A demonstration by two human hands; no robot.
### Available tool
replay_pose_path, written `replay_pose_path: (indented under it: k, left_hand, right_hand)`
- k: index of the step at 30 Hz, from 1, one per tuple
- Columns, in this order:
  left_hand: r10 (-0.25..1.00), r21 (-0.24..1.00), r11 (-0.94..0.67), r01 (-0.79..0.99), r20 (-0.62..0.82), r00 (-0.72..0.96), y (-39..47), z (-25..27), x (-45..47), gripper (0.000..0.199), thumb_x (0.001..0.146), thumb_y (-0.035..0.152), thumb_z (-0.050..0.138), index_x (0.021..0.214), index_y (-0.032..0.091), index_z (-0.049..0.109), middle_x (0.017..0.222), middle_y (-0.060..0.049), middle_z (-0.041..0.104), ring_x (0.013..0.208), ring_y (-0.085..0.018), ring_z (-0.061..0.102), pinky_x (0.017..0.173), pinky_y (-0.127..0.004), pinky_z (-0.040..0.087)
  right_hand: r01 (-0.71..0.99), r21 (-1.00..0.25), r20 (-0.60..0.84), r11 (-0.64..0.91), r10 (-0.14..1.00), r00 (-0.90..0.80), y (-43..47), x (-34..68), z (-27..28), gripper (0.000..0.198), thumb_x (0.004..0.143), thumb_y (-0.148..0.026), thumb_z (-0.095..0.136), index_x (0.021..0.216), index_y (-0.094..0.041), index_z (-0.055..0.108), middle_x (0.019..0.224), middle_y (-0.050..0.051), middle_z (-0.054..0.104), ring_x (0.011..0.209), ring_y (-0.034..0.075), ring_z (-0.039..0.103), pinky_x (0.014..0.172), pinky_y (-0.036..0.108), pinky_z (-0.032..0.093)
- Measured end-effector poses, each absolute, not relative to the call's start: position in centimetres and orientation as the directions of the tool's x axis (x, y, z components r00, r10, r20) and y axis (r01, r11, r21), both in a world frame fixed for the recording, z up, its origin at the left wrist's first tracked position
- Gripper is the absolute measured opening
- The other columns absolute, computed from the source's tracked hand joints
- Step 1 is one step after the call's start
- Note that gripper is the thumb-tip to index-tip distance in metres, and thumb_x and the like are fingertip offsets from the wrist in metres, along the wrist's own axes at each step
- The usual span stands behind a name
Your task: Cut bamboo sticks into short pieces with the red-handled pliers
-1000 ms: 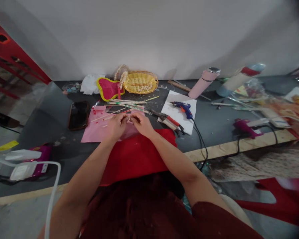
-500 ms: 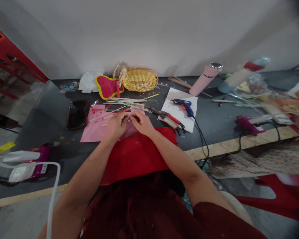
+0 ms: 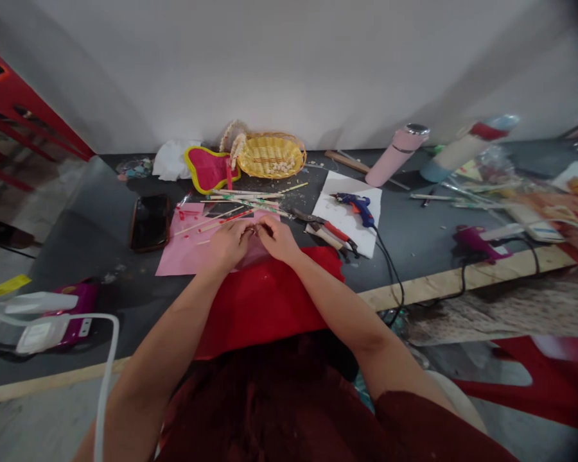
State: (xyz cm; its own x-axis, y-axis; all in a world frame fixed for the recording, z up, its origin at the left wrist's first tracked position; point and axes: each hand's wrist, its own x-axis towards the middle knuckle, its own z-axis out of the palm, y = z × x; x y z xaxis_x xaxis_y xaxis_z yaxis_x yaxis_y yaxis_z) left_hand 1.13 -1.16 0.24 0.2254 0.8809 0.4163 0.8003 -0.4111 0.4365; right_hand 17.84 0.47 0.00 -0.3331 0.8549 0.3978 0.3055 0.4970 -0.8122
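Note:
My left hand (image 3: 231, 242) and my right hand (image 3: 275, 237) are close together over a pink sheet (image 3: 176, 260). Both have their fingers pinched, the fingertips almost meeting. Whatever small thing lies between them is too tiny to make out. A red cloth (image 3: 264, 301) spreads under my forearms at the table edge. Just beyond the fingers lies a loose pile of thin sticks (image 3: 250, 196), some pale, some patterned in green or red. Small red bits (image 3: 185, 212) are scattered on the pink sheet. Pliers with red handles (image 3: 332, 231) rest to the right of my right hand.
A blue glue gun (image 3: 359, 206) lies on white paper (image 3: 347, 183). A yellow wicker basket (image 3: 270, 157) and a red, yellow-edged shape (image 3: 212, 168) stand at the back. A phone (image 3: 150, 221) is at left, a pink bottle (image 3: 397, 154) at right. Purple power strips (image 3: 81, 314) sit near the edge.
My hands stay in almost the same place, with the fingertips drawn slightly apart and the right hand turned a little. The things on the table have not moved.

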Motion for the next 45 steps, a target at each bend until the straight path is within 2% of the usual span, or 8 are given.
replay_pose_path:
  k: [8, 13, 20, 28, 45]
  left_hand:
    - [0.885, 0.453, -0.393, 0.8, 0.423, 0.195, -1.48, 0.55, 1.11, 0.021, 0.094, 0.027, 0.049, 0.1, 0.021, 0.068, 0.103, -0.005, 0.074, 0.097, -0.023, 0.066, 0.085, -0.035, 0.05]
    - [0.902, 0.513, -0.361, 0.779, 0.404, 0.152, -1.52, 0.88, 1.18, 0.02, 0.094, 0.028, 0.051, 0.101, 0.021, 0.068, 0.102, -0.005, 0.074, 0.095, -0.022, 0.066, 0.083, -0.033, 0.05]
    - [0.91, 0.588, -0.376, 0.716, 0.381, 0.165, -1.62, 1.22, 1.26, 0.02, 0.094, 0.026, 0.05, 0.099, 0.021, 0.068, 0.098, -0.005, 0.074, 0.088, -0.019, 0.067, 0.081, -0.032, 0.05]
    - [0.938, 0.646, -0.298, 0.703, 0.333, 0.091, -1.58, 1.07, 1.28, 0.016, 0.091, 0.027, 0.054, 0.098, 0.024, 0.069, 0.092, -0.002, 0.074, 0.083, -0.017, 0.067, 0.077, -0.029, 0.049]
    - [0.933, 0.652, -0.304, 0.694, 0.35, 0.08, -1.67, 1.21, 1.39, 0.016, 0.09, 0.03, 0.054, 0.093, 0.023, 0.068, 0.086, -0.002, 0.072, 0.075, -0.015, 0.063, 0.07, -0.027, 0.047]
  right_hand:
    - [0.282, -0.834, 0.37, 0.474, 0.86, -0.351, 0.54, 17.85, -0.03, 0.019, 0.092, -0.035, 0.046, 0.086, -0.02, 0.057, 0.079, 0.001, 0.061, 0.073, 0.014, 0.057, 0.071, 0.028, 0.045]
    - [0.212, -0.849, 0.387, 0.484, 0.842, -0.375, 0.7, 17.78, -0.26, 0.013, 0.088, -0.027, 0.048, 0.091, -0.019, 0.057, 0.083, 0.002, 0.064, 0.077, 0.014, 0.06, 0.075, 0.028, 0.046]
    - [0.267, -0.846, 0.35, 0.461, 0.859, -0.373, 0.8, 17.84, -0.4, 0.013, 0.09, -0.028, 0.045, 0.089, -0.02, 0.055, 0.082, 0.002, 0.064, 0.077, 0.015, 0.06, 0.075, 0.028, 0.046]
    - [0.273, -0.846, 0.35, 0.458, 0.863, -0.363, 0.92, 17.71, -0.57, 0.014, 0.091, -0.031, 0.045, 0.087, -0.021, 0.053, 0.083, 0.003, 0.064, 0.076, 0.015, 0.059, 0.073, 0.027, 0.046]
    - [0.319, -0.832, 0.345, 0.454, 0.874, -0.343, 0.77, 17.74, -0.45, 0.011, 0.089, -0.03, 0.045, 0.09, -0.022, 0.053, 0.084, 0.003, 0.065, 0.077, 0.015, 0.061, 0.074, 0.029, 0.047]
